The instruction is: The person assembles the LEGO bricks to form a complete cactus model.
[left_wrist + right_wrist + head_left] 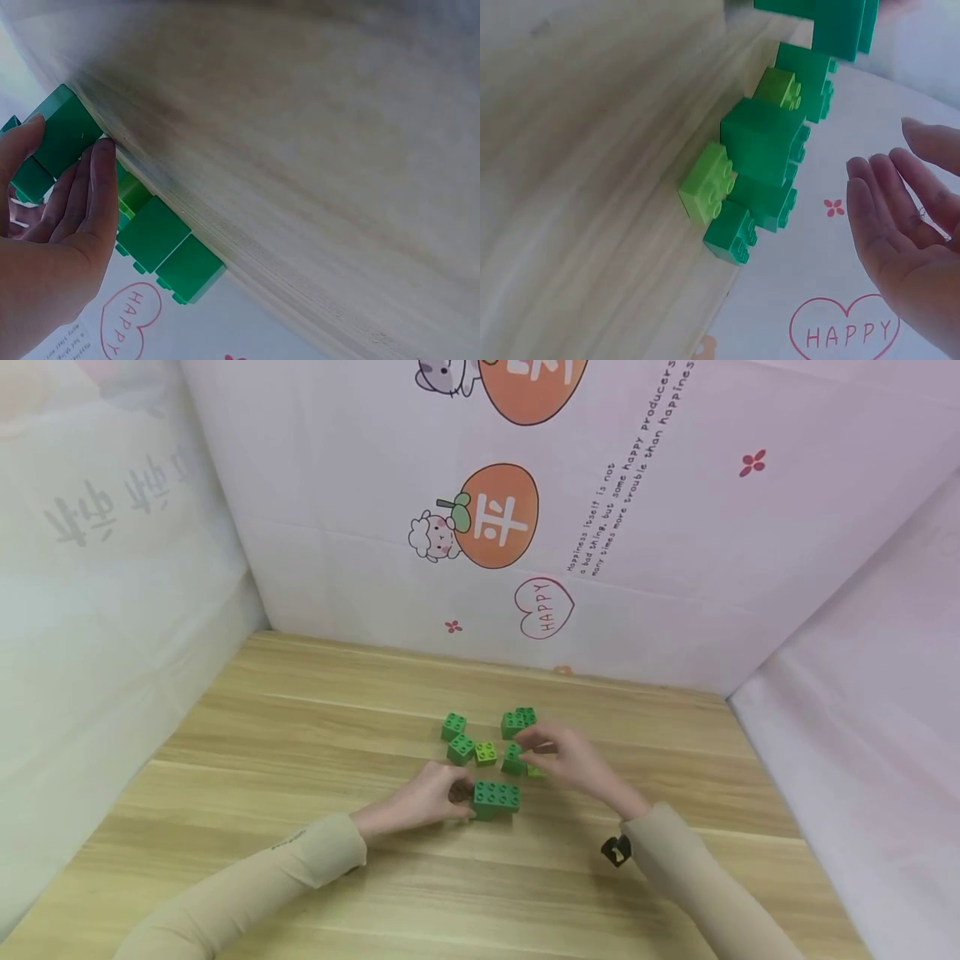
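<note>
My left hand [427,797] pinches a stack of joined green toy building bricks [497,797], a long eight-stud brick on top of a smaller part. In the left wrist view the thumb lies on one side of the stack [69,131] and the fingers on the other. My right hand [572,764] hovers over loose bricks to the right, its fingers loosely bent with nothing between them in the right wrist view. Nearest its fingertips is a green brick [513,762]. A light green brick [536,771] is partly hidden beneath that hand.
Two green bricks [453,725] [461,749] lie beside a light green brick [486,753], left of the right hand. Behind it stand more green bricks [515,723]. White printed cloth [360,568] walls the wooden table [300,718] at the back and sides.
</note>
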`<action>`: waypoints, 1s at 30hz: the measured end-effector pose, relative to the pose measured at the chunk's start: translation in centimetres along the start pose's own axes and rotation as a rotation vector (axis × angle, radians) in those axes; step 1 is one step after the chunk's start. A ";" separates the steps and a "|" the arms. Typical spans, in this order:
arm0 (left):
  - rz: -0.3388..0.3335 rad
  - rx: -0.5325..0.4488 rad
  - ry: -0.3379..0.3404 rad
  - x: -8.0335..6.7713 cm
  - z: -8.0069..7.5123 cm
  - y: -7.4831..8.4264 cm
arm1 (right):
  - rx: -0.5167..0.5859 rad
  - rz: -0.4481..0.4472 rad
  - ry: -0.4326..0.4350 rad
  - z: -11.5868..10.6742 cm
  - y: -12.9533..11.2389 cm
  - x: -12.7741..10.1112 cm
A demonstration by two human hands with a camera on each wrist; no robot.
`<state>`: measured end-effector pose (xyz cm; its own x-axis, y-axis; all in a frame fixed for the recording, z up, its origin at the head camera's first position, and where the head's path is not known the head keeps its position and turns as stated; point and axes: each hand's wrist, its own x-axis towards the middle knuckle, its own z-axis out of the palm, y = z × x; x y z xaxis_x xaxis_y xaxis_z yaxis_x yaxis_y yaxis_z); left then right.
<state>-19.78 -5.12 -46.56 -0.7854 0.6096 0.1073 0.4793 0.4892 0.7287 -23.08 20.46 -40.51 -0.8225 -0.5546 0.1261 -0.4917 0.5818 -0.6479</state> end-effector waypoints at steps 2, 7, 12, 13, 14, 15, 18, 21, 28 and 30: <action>-0.003 -0.006 -0.003 0.0 0.0 0.0 | -0.008 0.004 -0.025 -0.1 0.2 0.7; -0.007 -0.015 -0.006 -0.1 0.0 0.2 | -0.041 0.018 -0.094 -0.4 0.4 2.4; -0.001 -0.019 -0.012 0.0 0.0 0.3 | -0.075 0.019 -0.125 -0.4 0.4 3.8; 0.000 -0.018 -0.012 0.0 0.0 0.3 | -0.084 0.018 -0.131 -0.4 0.4 4.1; 0.003 -0.017 -0.011 0.0 0.0 0.2 | -0.090 0.019 -0.134 -0.3 0.4 4.3; 0.005 -0.016 -0.010 0.0 0.1 0.2 | -0.099 0.020 -0.141 -0.2 0.4 4.6; 0.011 -0.010 -0.008 0.0 0.2 0.0 | -0.125 0.037 -0.163 0.0 0.4 5.2; 0.013 -0.008 -0.009 0.0 0.3 -0.1 | -0.132 0.064 -0.196 0.2 0.2 5.7; 0.001 -0.003 -0.005 0.0 0.1 -0.2 | -0.145 0.072 -0.282 0.5 -0.1 6.9; -0.002 0.000 -0.006 0.0 0.1 -0.1 | -0.151 0.077 -0.302 0.6 -0.3 7.2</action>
<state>-19.82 -5.10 -46.70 -0.7839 0.6125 0.1017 0.4778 0.4905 0.7287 -28.71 15.96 -39.89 -0.7481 -0.6437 -0.1613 -0.4872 0.6978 -0.5251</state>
